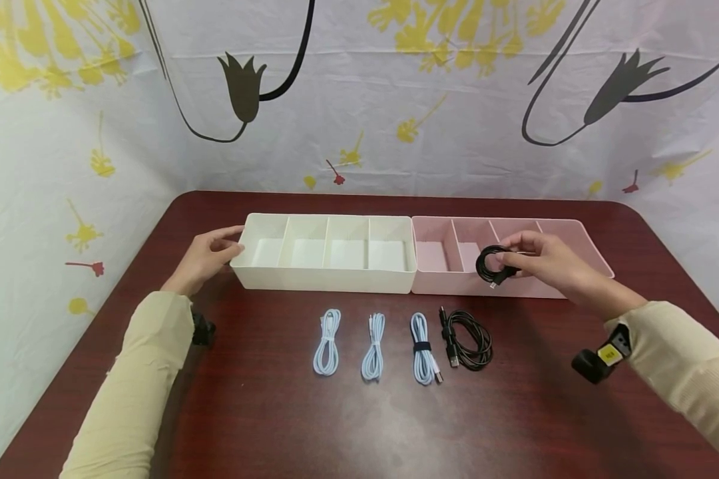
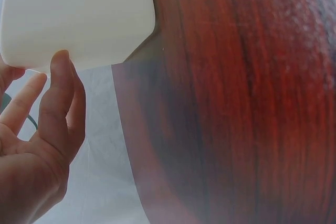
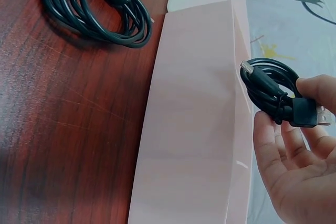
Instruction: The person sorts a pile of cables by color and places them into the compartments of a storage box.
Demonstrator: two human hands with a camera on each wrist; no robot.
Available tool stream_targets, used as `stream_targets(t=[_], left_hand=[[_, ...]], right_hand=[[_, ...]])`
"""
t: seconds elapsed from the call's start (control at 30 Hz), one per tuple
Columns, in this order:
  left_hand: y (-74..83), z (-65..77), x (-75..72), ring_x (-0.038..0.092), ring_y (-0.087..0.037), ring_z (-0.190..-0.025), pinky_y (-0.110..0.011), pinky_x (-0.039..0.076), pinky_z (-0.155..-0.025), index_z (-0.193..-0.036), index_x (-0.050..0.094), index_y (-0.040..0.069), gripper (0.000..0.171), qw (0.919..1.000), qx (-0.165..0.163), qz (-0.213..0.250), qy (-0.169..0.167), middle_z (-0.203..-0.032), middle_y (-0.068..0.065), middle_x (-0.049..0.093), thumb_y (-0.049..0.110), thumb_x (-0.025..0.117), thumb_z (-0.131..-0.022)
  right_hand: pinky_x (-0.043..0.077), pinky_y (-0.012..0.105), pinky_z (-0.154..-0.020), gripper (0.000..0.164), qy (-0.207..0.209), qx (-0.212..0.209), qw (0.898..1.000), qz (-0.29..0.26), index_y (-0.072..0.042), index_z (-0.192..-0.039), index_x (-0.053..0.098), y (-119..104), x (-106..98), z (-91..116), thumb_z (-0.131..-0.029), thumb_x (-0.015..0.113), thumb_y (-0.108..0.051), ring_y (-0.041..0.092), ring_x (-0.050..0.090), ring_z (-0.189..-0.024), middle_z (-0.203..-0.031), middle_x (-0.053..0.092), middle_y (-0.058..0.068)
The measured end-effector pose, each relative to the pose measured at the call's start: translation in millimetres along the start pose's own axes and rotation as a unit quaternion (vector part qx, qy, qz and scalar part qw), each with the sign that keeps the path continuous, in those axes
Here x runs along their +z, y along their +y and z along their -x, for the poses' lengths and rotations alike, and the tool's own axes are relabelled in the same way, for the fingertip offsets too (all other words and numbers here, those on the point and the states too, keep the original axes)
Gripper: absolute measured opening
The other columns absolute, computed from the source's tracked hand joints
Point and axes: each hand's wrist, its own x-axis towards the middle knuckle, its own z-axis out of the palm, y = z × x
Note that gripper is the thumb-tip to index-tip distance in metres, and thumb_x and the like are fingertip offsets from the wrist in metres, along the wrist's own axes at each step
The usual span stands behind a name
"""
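1. The right hand (image 1: 548,263) pinches a coiled black cable (image 1: 492,265) above the front edge of the pink tray (image 1: 581,239).
2. The left hand (image 1: 206,256), fingers relaxed and holding nothing, rests at the left end of the white tray (image 1: 329,279).
3. The two trays touch end to end.
4. Three white cables (image 1: 373,346) and another black cable (image 1: 469,339) lie in a row on the table (image 1: 275,426), near the trays' front walls, with bare table in front of them.
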Motion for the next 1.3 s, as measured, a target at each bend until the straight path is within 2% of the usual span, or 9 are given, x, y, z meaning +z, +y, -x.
stream_targets(t=[0.17, 0.37, 0.5, 0.77, 0.97, 1.07, 1.2, 1.3], left_hand=[[-1.0, -0.4, -0.4, 0.052, -0.028, -0.093, -0.044, 0.047, -0.077, -0.137, 0.035, 0.011, 0.049, 1.0000, -0.001, 0.002, -0.002, -0.111, -0.021, 0.049, 0.021, 0.049, -0.092], [-0.7, -0.8, 0.0, 0.052, -0.027, -0.092, -0.043, 0.047, -0.076, -0.137, 0.035, 0.011, 0.049, 1.0000, 0.000, 0.003, -0.003, -0.111, -0.020, 0.049, 0.021, 0.049, -0.092], [-0.3, -0.5, 0.3, 0.053, -0.026, -0.091, -0.044, 0.047, -0.076, -0.137, 0.035, 0.011, 0.048, 1.0000, 0.000, 0.006, 0.000, -0.110, -0.021, 0.050, 0.020, 0.050, -0.091], [-1.0, -0.6, -0.2, 0.053, -0.028, -0.092, -0.044, 0.047, -0.076, -0.137, 0.035, 0.011, 0.049, 1.0000, -0.002, 0.005, -0.001, -0.111, -0.021, 0.050, 0.022, 0.050, -0.091], [-1.4, 0.3, -0.4, 0.052, -0.030, -0.094, -0.043, 0.048, -0.076, -0.137, 0.035, 0.011, 0.048, 1.0000, 0.001, -0.005, -0.001, -0.111, -0.021, 0.050, 0.021, 0.049, -0.092], [-1.4, 0.9, -0.3, 0.052, -0.030, -0.094, -0.043, 0.048, -0.076, -0.137, 0.035, 0.011, 0.048, 1.0000, 0.001, -0.006, -0.003, -0.111, -0.022, 0.050, 0.020, 0.049, -0.092], [-0.8, 0.9, -0.3, 0.052, -0.029, -0.093, -0.043, 0.048, -0.076, -0.137, 0.035, 0.011, 0.048, 0.9999, 0.002, -0.011, 0.000, -0.110, -0.021, 0.050, 0.021, 0.049, -0.092], [-0.6, 0.1, -0.4, 0.052, -0.028, -0.093, -0.043, 0.048, -0.076, -0.137, 0.035, 0.012, 0.048, 0.9999, 0.003, -0.012, 0.002, -0.110, -0.021, 0.050, 0.022, 0.049, -0.092]], right_hand=[[0.049, 0.030, -0.068, 0.036, 0.000, 0.012, 1.000, 0.013, 0.006, -0.112, 0.047, -1, -2, -4, -0.089, 0.054, -0.021, 0.002, 0.056, -0.077, -0.088, 0.057, 0.003], [0.050, 0.029, -0.069, 0.038, -0.009, 0.021, 1.000, -0.001, 0.005, -0.114, 0.045, -3, -5, -7, -0.089, 0.054, -0.022, 0.003, 0.058, -0.077, -0.086, 0.060, -0.006], [0.050, 0.029, -0.070, 0.039, -0.011, 0.029, 1.000, 0.000, 0.003, -0.115, 0.045, -4, -4, -11, -0.089, 0.054, -0.025, 0.004, 0.059, -0.076, -0.088, 0.061, -0.005], [0.049, 0.031, -0.073, 0.039, -0.024, 0.033, 0.999, -0.010, 0.005, -0.118, 0.041, 0, -4, -19, -0.091, 0.051, -0.022, 0.006, 0.059, -0.078, -0.093, 0.059, 0.001], [0.048, 0.029, -0.074, 0.042, -0.019, 0.039, 0.999, 0.016, 0.004, -0.120, 0.042, 1, -5, -23, -0.091, 0.050, -0.025, 0.001, 0.056, -0.080, -0.101, 0.057, 0.011], [0.048, 0.027, -0.072, 0.043, -0.020, 0.037, 0.999, 0.020, 0.005, -0.120, 0.042, 2, -4, -24, -0.091, 0.050, -0.025, 0.000, 0.056, -0.080, -0.101, 0.057, 0.012], [0.048, 0.029, -0.073, 0.042, -0.021, 0.032, 0.999, 0.013, 0.005, -0.120, 0.042, 3, -4, -26, -0.091, 0.050, -0.024, 0.000, 0.055, -0.080, -0.099, 0.058, 0.011], [0.048, 0.032, -0.075, 0.041, -0.023, 0.031, 0.999, -0.002, 0.006, -0.119, 0.041, 4, -4, -29, -0.091, 0.049, -0.023, 0.001, 0.055, -0.081, -0.095, 0.058, 0.005]])
